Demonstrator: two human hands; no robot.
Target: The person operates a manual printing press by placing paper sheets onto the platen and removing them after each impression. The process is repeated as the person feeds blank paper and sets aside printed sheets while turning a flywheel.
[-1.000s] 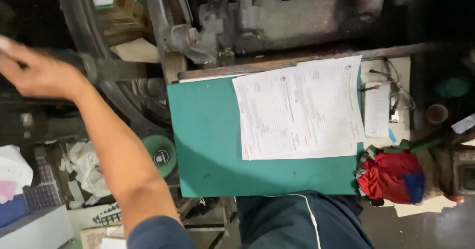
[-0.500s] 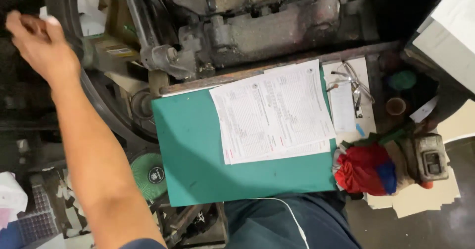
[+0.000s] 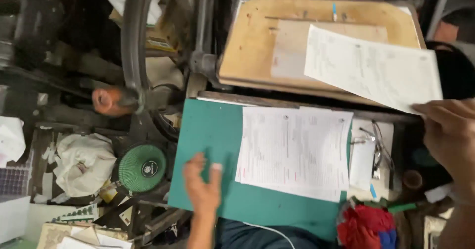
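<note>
**Printed sheet held over the press board, other hand on the green mat**

The right hand (image 3: 452,140) grips the lower right corner of a white printed paper sheet (image 3: 371,66), fingers closed on its edge, so the sheet hangs tilted over the tan wooden press board (image 3: 252,46). The left hand (image 3: 203,184) rests flat and open on the green cutting mat (image 3: 208,130) that covers the table, holding nothing. Just beside the left hand's fingers lies a stack of white printed sheets (image 3: 294,150), squared up on the mat directly below the board. To the right of the stack sits a pair of wire-framed spectacles (image 3: 378,147). A red cloth bundle (image 3: 366,226) lies at the mat's lower right corner. Left of the mat stand a small round green fan (image 3: 142,167) and a large dark flywheel (image 3: 131,41).
</note>
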